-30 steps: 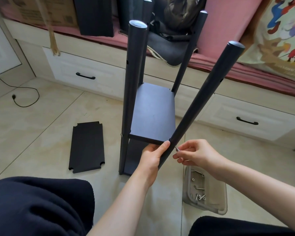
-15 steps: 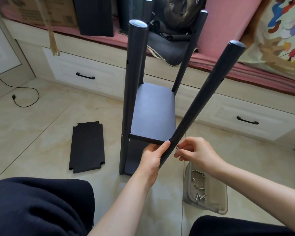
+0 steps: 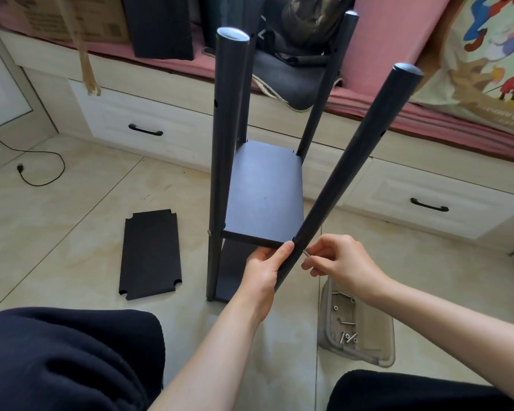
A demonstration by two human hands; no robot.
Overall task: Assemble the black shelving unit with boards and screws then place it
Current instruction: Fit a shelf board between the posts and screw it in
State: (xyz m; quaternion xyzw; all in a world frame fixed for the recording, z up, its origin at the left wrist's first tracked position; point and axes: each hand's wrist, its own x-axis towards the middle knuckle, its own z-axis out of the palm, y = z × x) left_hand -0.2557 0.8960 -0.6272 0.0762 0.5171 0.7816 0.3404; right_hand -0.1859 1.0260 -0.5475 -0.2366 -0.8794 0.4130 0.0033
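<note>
Right now my right hand (image 3: 343, 262) is pinching a small silver screw (image 3: 306, 253) between thumb and fingertip, its tip pointing at the side of the front-right post (image 3: 353, 173), just below the corner of the middle board (image 3: 264, 192). I cannot tell whether the tip is already sitting in a hole or only touching the tube. My left hand (image 3: 264, 269) is curling round that same post from the other side, thumb lying along it just under the board's near edge, steadying the joint.

That post is leaning outward at its top while the other three posts are standing nearly upright, so I am judging this corner as not yet fastened. A screw head is showing on the front-left post (image 3: 224, 161) at board level, which suggests that corner is done. A lower board is sitting near the floor inside the frame.

I am reading this as the step of screwing the middle board's fourth corner. The next move is calling for lining the post's hole up with the board's notch, then turning the screw in straight while the left hand is keeping the post pressed against the board.

Further out, a spare board (image 3: 150, 253) is lying flat on the tiled floor to the left, and a clear tray (image 3: 377, 351) with more screws is sitting beneath my right wrist.
</note>
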